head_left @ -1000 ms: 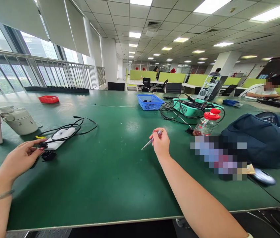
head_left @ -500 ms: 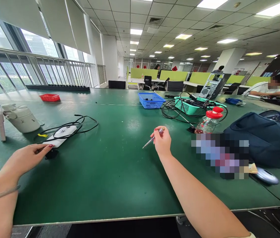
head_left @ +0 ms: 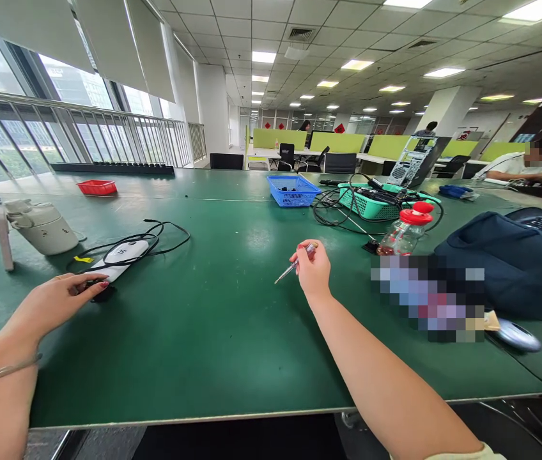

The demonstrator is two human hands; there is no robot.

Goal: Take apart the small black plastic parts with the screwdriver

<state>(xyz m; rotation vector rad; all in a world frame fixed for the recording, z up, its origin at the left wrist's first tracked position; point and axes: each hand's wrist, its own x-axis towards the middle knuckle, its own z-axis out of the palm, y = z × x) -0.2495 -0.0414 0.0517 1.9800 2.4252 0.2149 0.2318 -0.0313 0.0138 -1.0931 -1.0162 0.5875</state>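
Observation:
My right hand [head_left: 314,268] is closed around a slim screwdriver [head_left: 286,273] with a translucent handle. Its metal tip points down and left, above the green table [head_left: 213,345]. At the left, my left hand [head_left: 62,303] has thumb and forefinger closed at a small black part [head_left: 103,294], whose exact kind I cannot make out. My fingers partly cover it. Just beyond these fingers lies a white elongated device [head_left: 124,254] with a dark marking. A black cable [head_left: 174,223] is looped over it.
A cream jug-like container [head_left: 43,227] and a red tray [head_left: 97,187] stand at the left. Farther back are a blue basket [head_left: 294,191] and a green basket [head_left: 371,207] with cables. A red-lidded jar [head_left: 402,233] and a dark bag [head_left: 505,262] sit right; a person [head_left: 515,165] is beyond.
My left hand has shifted slightly to the right along with the black part. My right hand still holds the screwdriver in nearly the same place.

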